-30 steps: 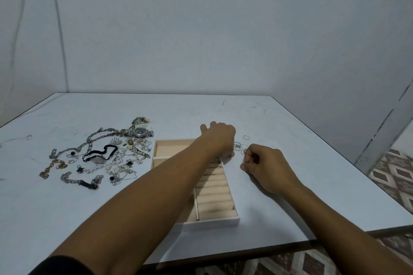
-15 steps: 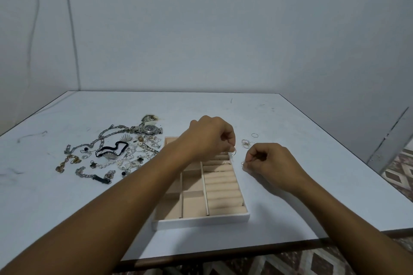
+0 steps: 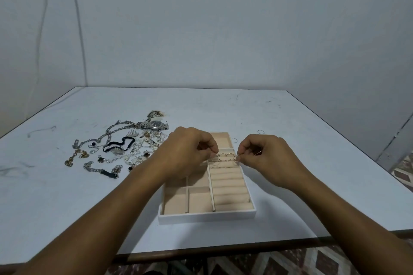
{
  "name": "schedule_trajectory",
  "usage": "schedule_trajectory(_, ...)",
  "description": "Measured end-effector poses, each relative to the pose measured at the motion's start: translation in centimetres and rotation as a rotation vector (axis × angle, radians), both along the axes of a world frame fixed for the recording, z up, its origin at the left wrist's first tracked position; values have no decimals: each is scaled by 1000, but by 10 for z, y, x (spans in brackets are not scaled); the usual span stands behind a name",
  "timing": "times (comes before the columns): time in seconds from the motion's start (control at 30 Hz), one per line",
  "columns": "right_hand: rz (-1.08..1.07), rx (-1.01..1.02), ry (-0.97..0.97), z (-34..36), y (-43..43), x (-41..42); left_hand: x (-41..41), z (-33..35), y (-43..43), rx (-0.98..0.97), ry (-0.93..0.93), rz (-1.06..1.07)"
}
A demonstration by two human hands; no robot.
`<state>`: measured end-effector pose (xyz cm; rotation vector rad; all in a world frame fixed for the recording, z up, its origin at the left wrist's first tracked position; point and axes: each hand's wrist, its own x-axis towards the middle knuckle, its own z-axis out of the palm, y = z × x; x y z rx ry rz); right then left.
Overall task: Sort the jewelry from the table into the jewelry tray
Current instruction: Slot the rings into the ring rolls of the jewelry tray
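1. The left hand (image 3: 190, 152) hovers with its fingers curled. Its thumb and forefinger are pressed together on the left end of a short row of thin rings (image 3: 224, 157).
2. The right hand (image 3: 268, 158) is curled the same way, and its fingertips pinch the right end of that row.
3. The thin rings span the gap between the two hands, at the far end of the padded rolls. I cannot tell whether they already sit in a slot or are held just above it.
4. The jewelry tray (image 3: 207, 215) lies on the surface (image 3: 312, 185), beneath both hands and reaching nearer than them.
   - Its padded rolls run back from under the right hand's fingertips.
   - Its open compartments lie under the left wrist.
   - A small square compartment shows just beyond the gap between the hands.
5. One loose ring (image 3: 234, 140) lies on the surface just beyond the gap between the hands, beside the tray's far right corner.
6. A second loose ring (image 3: 260, 131) lies a little beyond the right hand.
7. A pile of jewelry (image 3: 134, 154) is spread out to the left of the left hand, its nearest pieces close to that hand's knuckles.
   - It holds silver and gold chains and a black band (image 3: 120, 144).
   - A wristwatch (image 3: 155, 124) lies at its far edge, beyond the left hand.
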<state>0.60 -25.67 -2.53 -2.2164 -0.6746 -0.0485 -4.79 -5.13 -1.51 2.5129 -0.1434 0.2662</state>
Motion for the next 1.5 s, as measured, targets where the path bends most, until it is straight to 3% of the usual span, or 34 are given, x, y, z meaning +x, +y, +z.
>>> schedule_trajectory(1.1, 148, -361, -316, -4, 0, -10, -12, -8, -5, 19, 4, 31)
schedule_trajectory(1.5, 108, -455, -287, -11, -5, -11, -10, -12, -7, 16, 5, 43)
